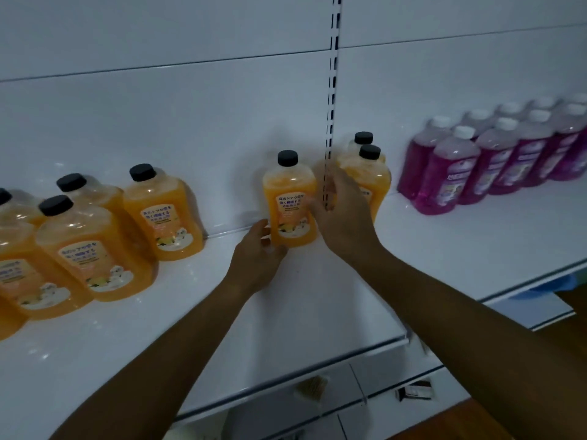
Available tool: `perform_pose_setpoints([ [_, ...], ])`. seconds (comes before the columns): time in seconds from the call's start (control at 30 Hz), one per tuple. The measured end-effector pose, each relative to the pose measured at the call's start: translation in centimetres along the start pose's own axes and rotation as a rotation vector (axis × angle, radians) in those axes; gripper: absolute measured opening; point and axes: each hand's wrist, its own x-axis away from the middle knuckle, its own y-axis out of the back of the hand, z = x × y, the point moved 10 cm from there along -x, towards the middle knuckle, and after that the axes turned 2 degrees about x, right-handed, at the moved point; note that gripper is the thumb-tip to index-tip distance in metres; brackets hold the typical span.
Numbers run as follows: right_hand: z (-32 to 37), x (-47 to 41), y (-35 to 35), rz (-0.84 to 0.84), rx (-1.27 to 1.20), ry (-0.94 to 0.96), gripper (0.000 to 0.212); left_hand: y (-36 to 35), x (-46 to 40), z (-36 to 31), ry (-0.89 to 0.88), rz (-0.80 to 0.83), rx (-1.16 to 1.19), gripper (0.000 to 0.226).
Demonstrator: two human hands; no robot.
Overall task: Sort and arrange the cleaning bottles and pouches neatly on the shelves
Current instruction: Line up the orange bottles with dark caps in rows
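An orange bottle with a black cap (289, 198) stands upright near the back of the white shelf (317, 306), label facing me. My left hand (259, 252) holds its lower left side with fingers curled round the base. My right hand (341, 214) grips its right side. Two more orange bottles (370, 166) stand just behind my right hand. A group of several orange bottles (95, 236) stands at the left. Several purple bottles with white caps (495, 154) stand in rows at the right.
A slotted upright rail (332, 90) runs down the white back panel between two shelf sections. Below the shelf's front edge lies a lower shelf with a small box (416, 392) and a brush-like item (313, 387).
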Motion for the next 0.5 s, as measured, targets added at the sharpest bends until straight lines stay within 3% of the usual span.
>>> perform_pose_setpoints([
  [0.17,0.0,-0.7,-2.4,0.123,-0.039,0.009,0.067,0.2,-0.1,0.5,0.028,-0.015,0.006,0.048],
  [0.33,0.0,-1.3,-2.6,0.071,-0.144,-0.028,0.054,0.3,1.3,-1.1,-0.073,0.056,0.033,0.041],
  [0.5,3.0,0.1,-5.2,0.114,-0.218,0.023,0.049,4.3,3.9,0.3,-0.053,-0.061,0.063,0.042],
])
